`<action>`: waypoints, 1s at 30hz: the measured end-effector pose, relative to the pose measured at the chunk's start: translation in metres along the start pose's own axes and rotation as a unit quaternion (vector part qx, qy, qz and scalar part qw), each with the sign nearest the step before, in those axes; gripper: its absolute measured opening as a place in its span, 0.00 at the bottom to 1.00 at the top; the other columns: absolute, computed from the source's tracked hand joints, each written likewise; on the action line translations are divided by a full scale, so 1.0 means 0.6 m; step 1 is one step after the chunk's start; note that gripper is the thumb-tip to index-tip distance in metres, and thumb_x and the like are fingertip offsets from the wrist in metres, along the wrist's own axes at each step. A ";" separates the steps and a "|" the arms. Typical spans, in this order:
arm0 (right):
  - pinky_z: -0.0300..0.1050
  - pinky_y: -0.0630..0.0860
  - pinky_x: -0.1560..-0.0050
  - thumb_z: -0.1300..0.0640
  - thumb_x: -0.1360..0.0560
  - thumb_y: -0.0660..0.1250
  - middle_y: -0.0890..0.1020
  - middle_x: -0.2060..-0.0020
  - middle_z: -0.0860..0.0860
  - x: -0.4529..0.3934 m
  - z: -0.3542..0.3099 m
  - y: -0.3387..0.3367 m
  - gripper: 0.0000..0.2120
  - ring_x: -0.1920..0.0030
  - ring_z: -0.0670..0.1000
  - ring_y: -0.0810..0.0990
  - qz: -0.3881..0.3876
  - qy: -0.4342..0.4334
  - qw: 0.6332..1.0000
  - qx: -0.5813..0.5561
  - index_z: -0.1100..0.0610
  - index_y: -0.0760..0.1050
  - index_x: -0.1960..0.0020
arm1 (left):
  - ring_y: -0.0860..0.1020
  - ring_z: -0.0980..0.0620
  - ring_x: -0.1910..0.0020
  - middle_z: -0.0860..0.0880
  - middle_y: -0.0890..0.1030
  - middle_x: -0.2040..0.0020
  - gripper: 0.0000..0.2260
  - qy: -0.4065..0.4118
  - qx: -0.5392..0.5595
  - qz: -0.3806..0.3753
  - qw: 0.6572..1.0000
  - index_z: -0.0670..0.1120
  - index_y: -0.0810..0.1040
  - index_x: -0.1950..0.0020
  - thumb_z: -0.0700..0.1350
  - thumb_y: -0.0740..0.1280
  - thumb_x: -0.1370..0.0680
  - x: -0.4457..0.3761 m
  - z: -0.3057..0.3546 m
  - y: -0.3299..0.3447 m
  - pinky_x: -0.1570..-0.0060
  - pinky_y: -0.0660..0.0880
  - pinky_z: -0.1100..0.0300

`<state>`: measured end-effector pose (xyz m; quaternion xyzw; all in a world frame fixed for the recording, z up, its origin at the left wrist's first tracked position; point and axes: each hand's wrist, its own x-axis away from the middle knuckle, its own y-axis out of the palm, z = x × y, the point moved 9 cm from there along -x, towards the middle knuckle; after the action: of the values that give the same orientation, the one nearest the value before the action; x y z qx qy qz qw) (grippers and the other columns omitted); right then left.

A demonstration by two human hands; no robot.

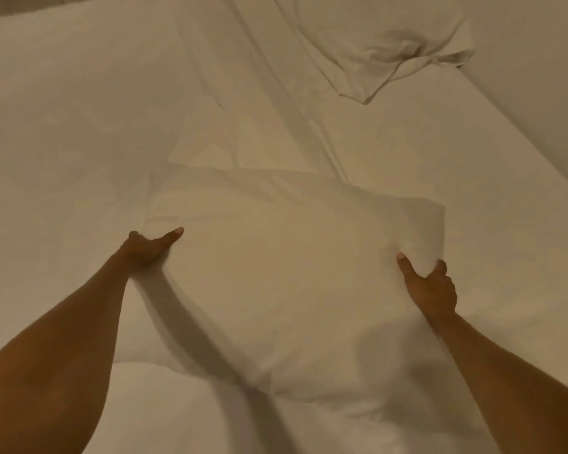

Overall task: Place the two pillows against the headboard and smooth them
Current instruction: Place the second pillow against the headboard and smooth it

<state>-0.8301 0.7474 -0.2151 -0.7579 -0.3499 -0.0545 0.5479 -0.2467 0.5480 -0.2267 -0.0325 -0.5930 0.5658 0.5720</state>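
Observation:
A white pillow (286, 267) lies in the middle of the view over the bed, held at both sides. My left hand (148, 249) grips its left edge, thumb on top and fingers hidden underneath. My right hand (428, 285) grips the right edge the same way, thumb pressed into the fabric. A second white pillow (384, 44), crumpled at its lower corner, lies at the top right of the bed beside the pale wall or headboard (538, 70).
A wrinkled white sheet (79, 126) covers the bed, with long creases running from the top centre toward the held pillow. White bedding (164, 407) bulges at the bottom below the pillow. The bed's right edge meets the pale surface at the right.

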 end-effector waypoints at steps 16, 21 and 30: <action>0.51 0.70 0.36 0.34 0.43 0.77 0.72 0.31 0.57 0.051 -0.028 -0.077 0.54 0.33 0.61 0.72 -0.091 0.022 0.984 -0.151 0.59 0.63 0.26 | 0.73 0.38 0.35 0.40 0.73 0.31 0.47 0.010 0.092 -0.029 0.995 0.39 0.66 0.28 0.60 0.79 0.39 0.104 0.017 -0.063 0.44 0.71 0.51; 0.48 0.70 0.42 0.41 0.37 0.78 0.74 0.32 0.58 0.097 -0.037 -0.139 0.46 0.36 0.61 0.74 -0.080 0.019 0.978 -0.194 0.59 0.64 0.27 | 0.76 0.39 0.38 0.41 0.76 0.35 0.46 0.050 0.124 -0.008 0.991 0.38 0.71 0.31 0.60 0.80 0.41 0.175 0.056 -0.111 0.40 0.74 0.49; 0.47 0.72 0.39 0.46 0.36 0.79 0.75 0.33 0.55 0.161 -0.020 -0.364 0.42 0.36 0.58 0.74 -0.032 0.014 0.950 -0.309 0.58 0.66 0.28 | 0.76 0.40 0.38 0.43 0.77 0.35 0.41 0.137 0.167 -0.009 0.976 0.41 0.73 0.33 0.58 0.81 0.41 0.344 0.228 -0.182 0.38 0.74 0.47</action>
<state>-0.8831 0.8165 0.0077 -0.8777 -0.3322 -0.1880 0.2896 -0.3491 0.5637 0.0235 -0.0086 -0.4058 0.6422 0.6502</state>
